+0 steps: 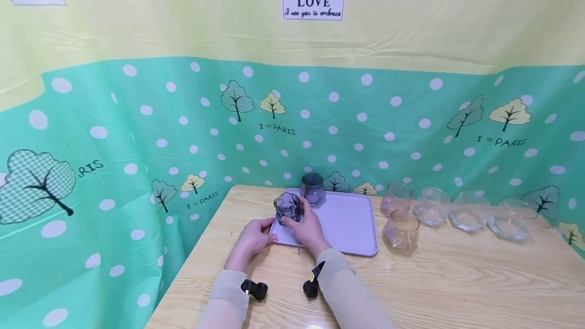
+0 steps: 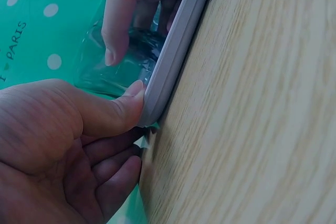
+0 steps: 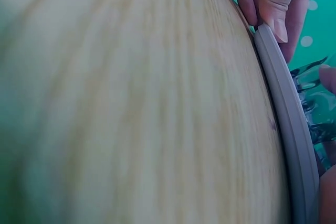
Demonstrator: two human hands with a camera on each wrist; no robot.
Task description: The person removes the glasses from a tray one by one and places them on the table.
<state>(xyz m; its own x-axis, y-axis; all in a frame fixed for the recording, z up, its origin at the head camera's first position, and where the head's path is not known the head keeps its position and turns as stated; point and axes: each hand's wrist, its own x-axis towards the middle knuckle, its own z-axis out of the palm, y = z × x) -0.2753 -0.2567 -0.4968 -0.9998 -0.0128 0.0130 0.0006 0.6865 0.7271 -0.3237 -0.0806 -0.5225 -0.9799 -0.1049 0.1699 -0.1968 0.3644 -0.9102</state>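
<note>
A lilac tray [image 1: 349,225] lies on the wooden table. My right hand [image 1: 312,228] grips a dark grey, faceted drinking glass [image 1: 286,204] over the tray's left part, thumb on the near side. Whether the glass's base touches the tray cannot be told. At the tray's front left corner, my left hand [image 1: 254,237] pinches the rim; in the left wrist view its thumb [image 2: 118,111] presses the tray edge [image 2: 170,59], with the other fingers curled lower down. A second dark glass [image 1: 313,190] stands at the back of the tray.
Right of the tray, two brownish clear glasses [image 1: 400,232] stand one behind the other. Several clear glasses [image 1: 468,212] continue in a row toward the table's right end. A green and yellow printed curtain [image 1: 320,131] hangs behind and to the left of the table [image 1: 439,283].
</note>
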